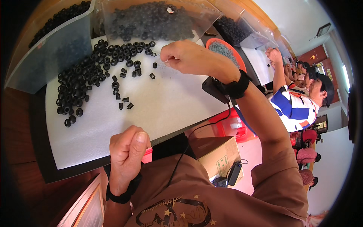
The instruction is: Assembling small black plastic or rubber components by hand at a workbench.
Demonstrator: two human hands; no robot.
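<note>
Many small black parts (77,79) are spread over the white mat (162,106), and much work seems to be left.
A big pile is heaped at the left and back of the mat, while a few parts are scattered near its middle. The right hand (191,58) is held over the back edge, its fingertips pinched closed; the left hand (129,149) is curled into a fist by the front edge. Whether anything is held in either cannot be told. No finished pile can be picked out. More parts are kept in the left box (28,72) and back box (206,13), beside a red bowl (242,64).
</note>
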